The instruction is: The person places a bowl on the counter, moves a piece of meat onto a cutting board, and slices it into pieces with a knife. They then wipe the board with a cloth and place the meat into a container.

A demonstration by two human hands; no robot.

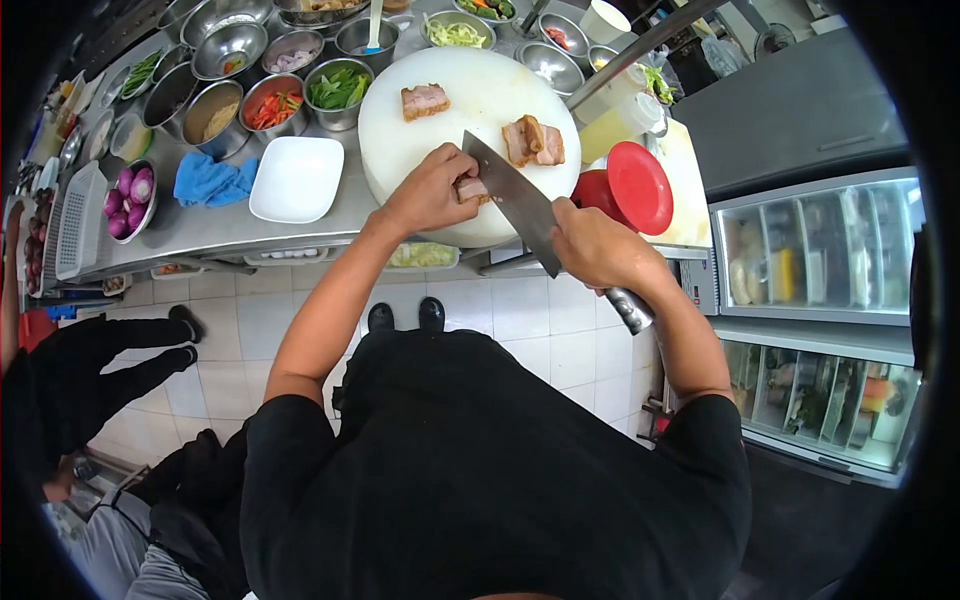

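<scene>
Cleaver [512, 200] sat in R hand [598, 248], grip clamped round its handle, blade angled down onto small pork piece [472, 189] at near edge of round white board [480, 85]. L hand [432, 190] pinned that piece, grip closed on it w/ fingers curled. Pork slab [425, 100] & pork stack [533, 141] lay further back on board, apart. Board stood on steel desk [210, 225], near white plate [297, 178] & blue cloth [213, 181].

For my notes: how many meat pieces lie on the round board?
3: the far-left piece, the right piece, the piece under the left hand; the hand may hide more.
</scene>
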